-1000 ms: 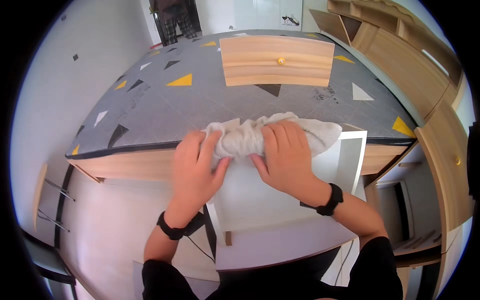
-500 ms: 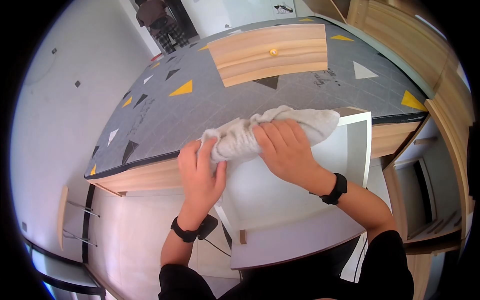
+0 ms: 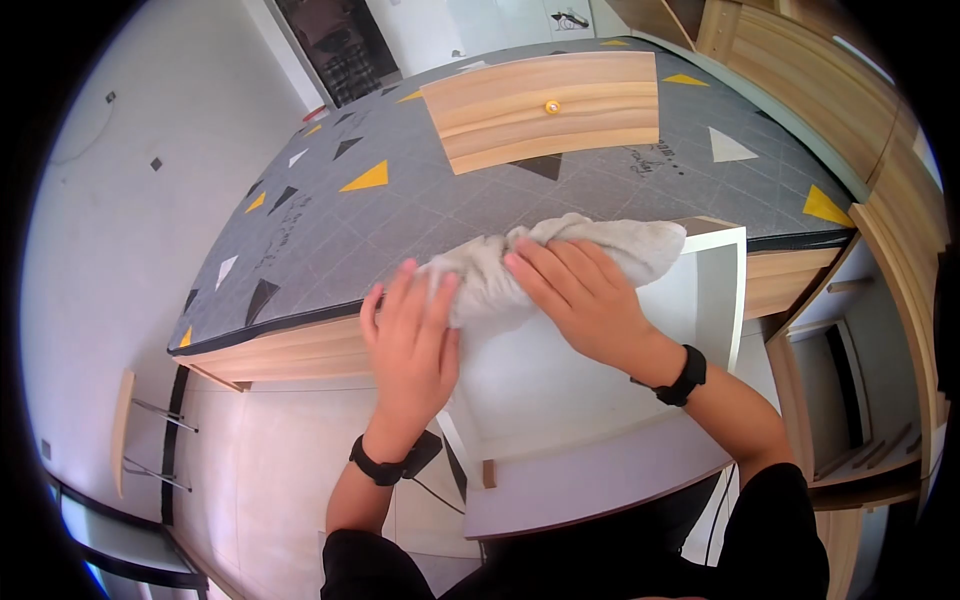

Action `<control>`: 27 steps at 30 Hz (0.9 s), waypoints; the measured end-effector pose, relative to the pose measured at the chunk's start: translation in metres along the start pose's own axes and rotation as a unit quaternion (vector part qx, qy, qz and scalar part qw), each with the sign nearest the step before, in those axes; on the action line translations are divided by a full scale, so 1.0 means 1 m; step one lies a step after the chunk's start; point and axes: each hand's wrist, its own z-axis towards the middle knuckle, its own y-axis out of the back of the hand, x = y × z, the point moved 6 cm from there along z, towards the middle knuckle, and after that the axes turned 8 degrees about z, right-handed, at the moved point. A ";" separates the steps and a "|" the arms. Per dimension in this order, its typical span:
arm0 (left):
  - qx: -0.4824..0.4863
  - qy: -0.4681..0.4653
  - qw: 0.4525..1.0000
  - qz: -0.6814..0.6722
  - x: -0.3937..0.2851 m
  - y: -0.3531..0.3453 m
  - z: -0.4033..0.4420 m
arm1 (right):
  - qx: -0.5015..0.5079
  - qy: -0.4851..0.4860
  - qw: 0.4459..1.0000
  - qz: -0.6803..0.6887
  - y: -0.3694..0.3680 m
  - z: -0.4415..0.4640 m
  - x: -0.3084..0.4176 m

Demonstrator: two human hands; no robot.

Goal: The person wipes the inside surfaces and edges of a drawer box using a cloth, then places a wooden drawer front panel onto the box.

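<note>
A pale, bunched-up cloth (image 3: 490, 275) lies along the far edge of a white drawer (image 3: 590, 385), which rests over my lap. My left hand (image 3: 408, 345) is at the cloth's left end, its fingers apart, slightly blurred and no longer wrapped round it. On the middle of the cloth, my right hand (image 3: 580, 300) has its fingers curled over the fabric. Each wrist wears a black band.
A grey patterned mattress (image 3: 330, 230) on a wooden bed base stands beyond the drawer. A wood panel with a round knob (image 3: 550, 125) lies on it. Wooden cabinets (image 3: 800, 90) line the right side. A person (image 3: 345, 65) is in the far doorway.
My left hand has loosened from the cloth and its fingers have spread. My right hand stays on the cloth. The view has tilted, and the far person has moved deeper into the doorway.
</note>
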 end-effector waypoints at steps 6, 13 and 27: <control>-0.005 -0.139 0.990 -0.011 -0.025 -0.002 0.003 | 0.063 0.039 0.997 0.013 0.029 -0.029 -0.027; -0.018 -0.153 0.987 -0.054 -0.028 -0.001 0.007 | 0.096 -0.085 0.984 0.125 0.048 -0.035 -0.031; -0.126 -0.144 0.959 -0.210 0.002 0.006 -0.013 | 0.102 0.038 0.981 0.159 0.007 0.006 0.016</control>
